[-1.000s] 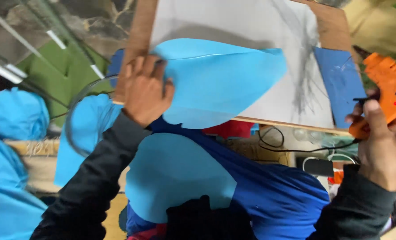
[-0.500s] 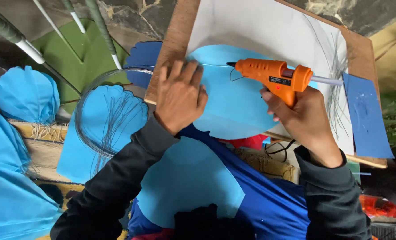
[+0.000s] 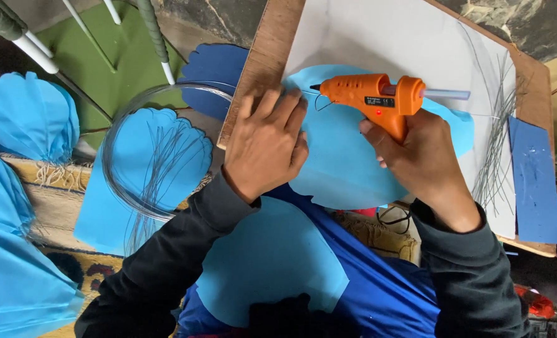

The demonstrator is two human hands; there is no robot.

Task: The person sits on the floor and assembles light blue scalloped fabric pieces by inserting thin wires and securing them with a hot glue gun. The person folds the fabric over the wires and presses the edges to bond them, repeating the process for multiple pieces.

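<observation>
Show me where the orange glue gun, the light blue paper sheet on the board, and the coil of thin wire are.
orange glue gun [image 3: 378, 95], head view, on its body.
light blue paper sheet [image 3: 341, 163], head view, bare middle.
coil of thin wire [image 3: 112, 188], head view, left rim.

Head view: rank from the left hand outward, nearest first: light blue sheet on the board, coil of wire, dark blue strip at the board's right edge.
From the left hand:
1. Light blue sheet: under the hand's fingers, on the board.
2. Coil of wire: to the hand's left, off the board, over a scalloped blue cutout.
3. Dark blue strip: far right edge of the board, beyond the right hand.
</observation>
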